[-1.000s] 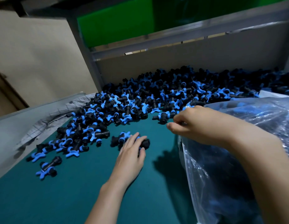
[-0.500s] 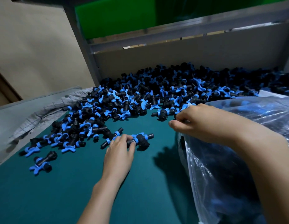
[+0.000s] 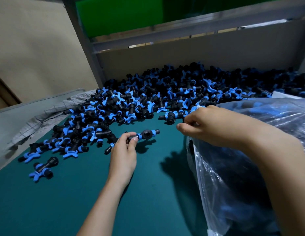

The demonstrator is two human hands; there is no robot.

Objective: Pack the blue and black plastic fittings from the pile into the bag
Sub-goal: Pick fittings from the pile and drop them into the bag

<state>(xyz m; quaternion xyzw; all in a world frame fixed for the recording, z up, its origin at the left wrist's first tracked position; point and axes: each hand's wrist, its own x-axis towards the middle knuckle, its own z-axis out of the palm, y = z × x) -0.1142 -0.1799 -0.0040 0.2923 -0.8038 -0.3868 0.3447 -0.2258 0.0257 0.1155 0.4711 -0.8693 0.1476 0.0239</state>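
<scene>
The left hand (image 3: 123,155) pinches one fitting (image 3: 145,133) by its near end. Thumb and fingertips are closed on the black stub, and the rest sticks out free. Judging by the shadow under it, the fitting hangs just above the mat (image 3: 54,206), between the pile (image 3: 165,99) and the bag (image 3: 250,159). The right hand (image 3: 209,125) is curled at the bag's rim and looks to be grasping the plastic there to hold the mouth open. Its fingertips are tucked under, so I can't see the pinch itself.

From where I stand, the step is to carry this piece across and drop it in. To do it well, the right hand should draw the rim up and outward so the mouth gapes toward the left hand. The left hand should travel low and straight to the right, and let go only once the piece is past the rim. Held by one end like this, the fitting could swing, so a grip nearer its middle would steady it. The bag already bulges and its film is thin, so I'd drop the piece in rather than push it, or a stub might poke through.

The fitting's long axis runs across the view, left to right, with the far end tipped slightly up. Its free end points at the right hand and the bag's mouth. Blue rings sit on either side of the black middle, whose round side port faces up toward me.
</scene>
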